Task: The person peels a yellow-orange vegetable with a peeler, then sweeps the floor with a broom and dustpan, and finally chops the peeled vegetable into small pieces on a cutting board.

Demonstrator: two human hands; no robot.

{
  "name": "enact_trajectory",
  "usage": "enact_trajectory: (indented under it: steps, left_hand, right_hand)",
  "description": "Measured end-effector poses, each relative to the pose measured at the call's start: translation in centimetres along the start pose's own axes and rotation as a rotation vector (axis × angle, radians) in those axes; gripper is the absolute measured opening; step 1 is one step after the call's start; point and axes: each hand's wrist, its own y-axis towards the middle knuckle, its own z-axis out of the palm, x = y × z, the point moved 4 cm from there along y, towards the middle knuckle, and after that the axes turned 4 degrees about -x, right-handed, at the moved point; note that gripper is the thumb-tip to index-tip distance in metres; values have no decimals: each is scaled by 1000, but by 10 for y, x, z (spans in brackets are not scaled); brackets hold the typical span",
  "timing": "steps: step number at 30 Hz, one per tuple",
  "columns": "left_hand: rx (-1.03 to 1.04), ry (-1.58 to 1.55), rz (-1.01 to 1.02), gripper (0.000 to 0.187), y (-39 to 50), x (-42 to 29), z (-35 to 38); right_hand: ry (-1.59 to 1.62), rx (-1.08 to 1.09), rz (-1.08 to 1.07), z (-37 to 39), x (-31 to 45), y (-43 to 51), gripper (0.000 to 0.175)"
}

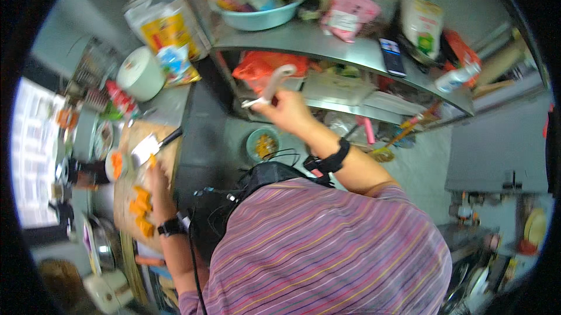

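Observation:
My left hand (158,180) is over the wooden cutting board (168,140), its fingers on a small orange piece (152,161) that looks like pumpkin. Beside it on the board rest a cleaver (147,148) with a black handle and several orange chunks (141,205). A white container (113,169) with orange pieces in it stands at the board's far side. Out over the floor, near the metal shelf, my right hand (289,111) grips a white-handled peeler (275,83), blurred by motion. Below that hand, a pale green basin (251,146) holds orange-yellow scraps.
A metal shelf unit (289,39) carries a light blue basin (258,20), a pink bag (348,13) and a phone (392,56). On the counter stand a white lidded pot (140,74) and a yellow packet (168,34). A broom (383,155) leans near the shelf.

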Motion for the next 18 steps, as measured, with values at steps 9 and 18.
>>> enact_trajectory:
  steps: [9,18]
  left_hand:
    - [-576,1072,154,51,12,18,-42]
    - [-512,1157,97,56,8,16,-41]
  right_hand:
    - [-19,-4,-82,-6,5,-11,38]
    - [-49,33,-80,1,2,-14,38]
